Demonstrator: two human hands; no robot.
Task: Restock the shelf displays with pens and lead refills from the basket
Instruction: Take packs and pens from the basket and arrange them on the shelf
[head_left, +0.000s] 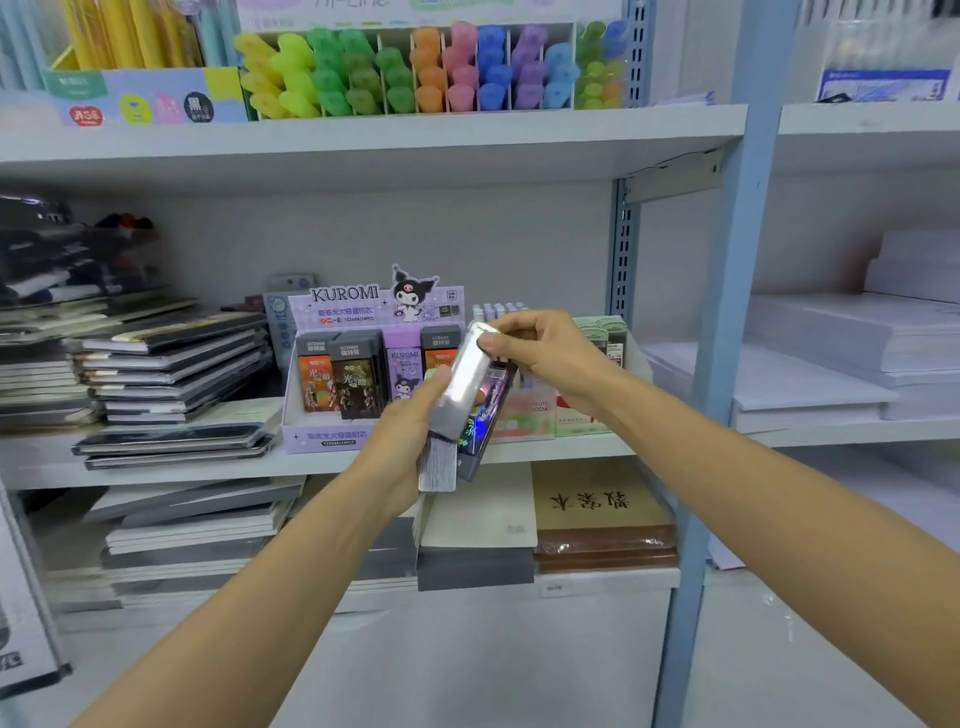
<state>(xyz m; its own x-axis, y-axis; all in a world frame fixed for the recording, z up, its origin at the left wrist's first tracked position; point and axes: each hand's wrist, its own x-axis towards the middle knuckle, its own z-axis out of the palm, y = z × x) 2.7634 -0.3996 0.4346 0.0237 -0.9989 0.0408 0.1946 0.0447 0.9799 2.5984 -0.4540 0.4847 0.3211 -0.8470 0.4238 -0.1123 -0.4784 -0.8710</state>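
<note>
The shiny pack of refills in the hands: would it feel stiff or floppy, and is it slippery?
Probably stiff: the pack shows straight edges though the left hand grips only part of it. Likely a bit slippery, since its glossy face throws a bright glare. Seemingly light: the right hand just pinches its top end.

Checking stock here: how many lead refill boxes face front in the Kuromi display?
4, left to right: orange box, dark box, purple Kuromi box, and a second orange box partly behind the left hand. More may be hidden behind them.
</note>
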